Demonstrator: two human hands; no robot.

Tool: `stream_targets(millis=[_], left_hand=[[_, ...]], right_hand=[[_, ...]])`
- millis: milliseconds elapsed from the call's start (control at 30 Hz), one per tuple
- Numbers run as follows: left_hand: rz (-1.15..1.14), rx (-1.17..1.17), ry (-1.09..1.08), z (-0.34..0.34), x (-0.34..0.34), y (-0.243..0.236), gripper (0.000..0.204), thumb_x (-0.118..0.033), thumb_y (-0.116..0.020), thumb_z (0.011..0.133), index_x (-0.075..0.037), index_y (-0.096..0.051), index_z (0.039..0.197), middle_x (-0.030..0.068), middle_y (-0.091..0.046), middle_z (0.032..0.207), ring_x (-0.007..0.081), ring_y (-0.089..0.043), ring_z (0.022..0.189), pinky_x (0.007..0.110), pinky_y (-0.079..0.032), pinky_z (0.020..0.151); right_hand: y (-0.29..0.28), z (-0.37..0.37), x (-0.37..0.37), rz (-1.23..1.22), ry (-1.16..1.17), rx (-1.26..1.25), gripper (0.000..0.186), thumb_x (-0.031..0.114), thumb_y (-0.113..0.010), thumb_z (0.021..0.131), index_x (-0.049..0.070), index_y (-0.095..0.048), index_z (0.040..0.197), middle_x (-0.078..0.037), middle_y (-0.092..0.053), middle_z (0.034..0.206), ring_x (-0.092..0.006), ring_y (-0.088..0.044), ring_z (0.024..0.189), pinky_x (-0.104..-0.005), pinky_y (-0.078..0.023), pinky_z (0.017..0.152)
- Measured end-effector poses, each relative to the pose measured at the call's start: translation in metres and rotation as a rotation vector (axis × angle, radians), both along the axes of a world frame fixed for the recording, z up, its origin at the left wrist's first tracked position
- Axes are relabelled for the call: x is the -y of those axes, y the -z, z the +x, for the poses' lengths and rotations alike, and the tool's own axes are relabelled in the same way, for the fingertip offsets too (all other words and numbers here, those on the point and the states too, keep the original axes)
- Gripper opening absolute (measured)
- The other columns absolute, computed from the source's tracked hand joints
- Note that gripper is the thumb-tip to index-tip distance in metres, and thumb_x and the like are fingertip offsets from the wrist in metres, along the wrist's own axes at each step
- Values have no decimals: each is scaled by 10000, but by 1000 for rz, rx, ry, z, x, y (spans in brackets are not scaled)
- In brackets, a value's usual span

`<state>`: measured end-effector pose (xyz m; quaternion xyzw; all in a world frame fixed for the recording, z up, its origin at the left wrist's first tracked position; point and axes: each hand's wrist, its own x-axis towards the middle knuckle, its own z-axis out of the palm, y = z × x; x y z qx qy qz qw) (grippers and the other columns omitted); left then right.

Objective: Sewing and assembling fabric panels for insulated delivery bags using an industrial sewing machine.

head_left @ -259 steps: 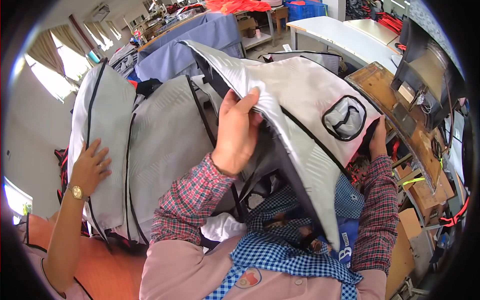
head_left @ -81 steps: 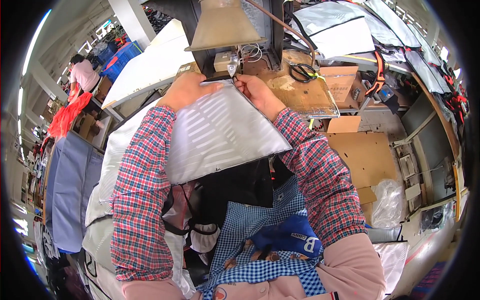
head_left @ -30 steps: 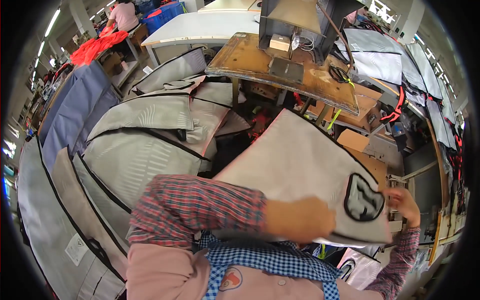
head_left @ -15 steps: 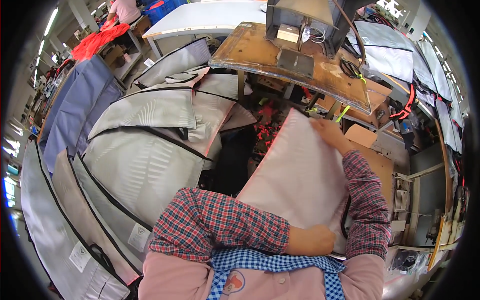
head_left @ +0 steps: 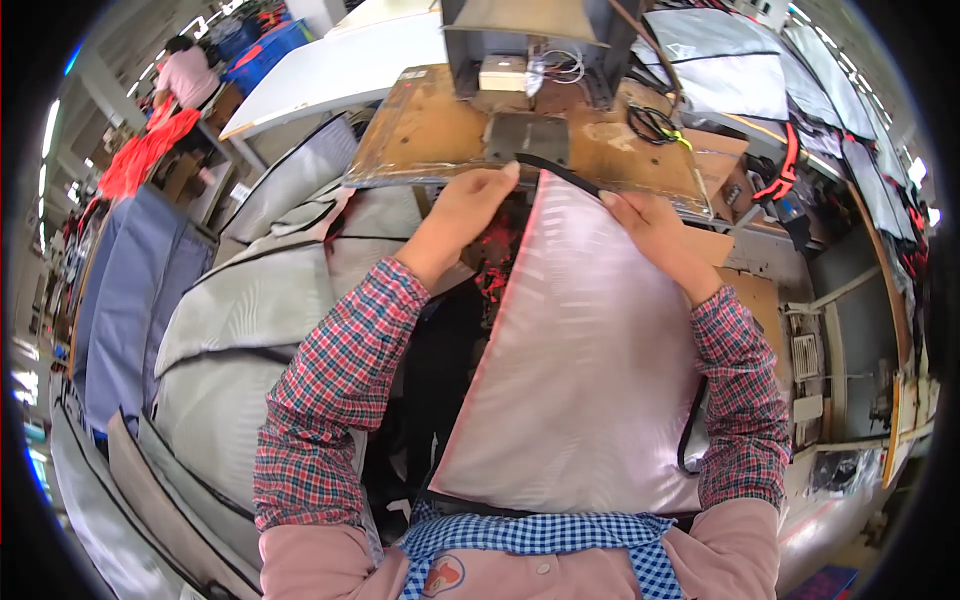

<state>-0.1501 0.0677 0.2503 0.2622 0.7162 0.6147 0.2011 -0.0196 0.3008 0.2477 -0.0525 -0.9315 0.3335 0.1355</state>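
Observation:
A large silvery-grey fabric panel [head_left: 590, 360] with a pinkish sheen hangs in front of me, its left edge trimmed in pink-red. Black binding tape [head_left: 560, 174] runs along its narrow far end and sticks out past the left corner. My left hand [head_left: 465, 218] pinches the free tip of that tape between thumb and forefinger. At the panel's far right corner, my right hand [head_left: 650, 232] grips the fabric and tape, thumb on top. The panel's near edge, bound in black, reaches my checked apron [head_left: 540, 535].
Beyond my hands stands a worn wooden worktable [head_left: 400, 120] carrying a metal machine housing [head_left: 620, 70]. Grey bound panels [head_left: 230, 310] are heaped on my left, beside blue-grey fabric [head_left: 140, 300]. More panels [head_left: 715, 65] lie at far right. A person [head_left: 187, 75] works in the far left.
My left hand has moved from near my waist to the panel's far end and now pinches black tape. My right hand has shifted slightly, and the panel is spread out more.

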Motion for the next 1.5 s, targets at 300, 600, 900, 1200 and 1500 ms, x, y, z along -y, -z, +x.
stream_targets(millis=[300, 600, 900, 1200, 1500], left_hand=[[164, 250, 18, -46, -40, 10, 372, -395, -609, 933, -29, -650, 985, 24, -676, 900, 91, -620, 766, 235, -482, 700], [235, 321, -158, -87, -62, 4, 209, -262, -585, 915, -52, -595, 910, 42, -616, 791, 165, -614, 692, 299, -509, 625], [235, 369, -260, -106, -79, -5, 184, -245, -587, 894, -62, -595, 883, 32, -602, 772, 147, -568, 641, 310, -504, 556], [281, 337, -282, -112, -86, -15, 168, -217, -589, 887, -55, -612, 847, 20, -583, 742, 128, -550, 613, 296, -498, 522], [308, 295, -298, -116, -89, -13, 182, -216, -584, 896, -38, -619, 874, 23, -582, 740, 127, -537, 585, 291, -494, 505]], right_hand=[[0, -37, -14, -70, -26, 2, 427, 367, -525, 973, -29, -596, 831, -124, -474, 615, -177, -447, 574, -340, -397, 569], [-6, -74, -33, 10, -4, 9, 495, 418, -538, 944, -38, -602, 761, -217, -547, 652, -332, -531, 593, -407, -426, 593], [-9, -109, -53, -19, -13, 6, 430, 384, -564, 951, -24, -641, 843, -102, -553, 620, -167, -494, 584, -328, -436, 596], [-20, -114, -55, -39, 32, 39, 423, 385, -566, 952, -21, -674, 896, -110, -611, 639, -166, -547, 583, -322, -461, 613], [-20, -114, -56, -34, 51, 29, 423, 394, -564, 951, -10, -690, 936, -114, -649, 682, -164, -596, 619, -315, -482, 648]])
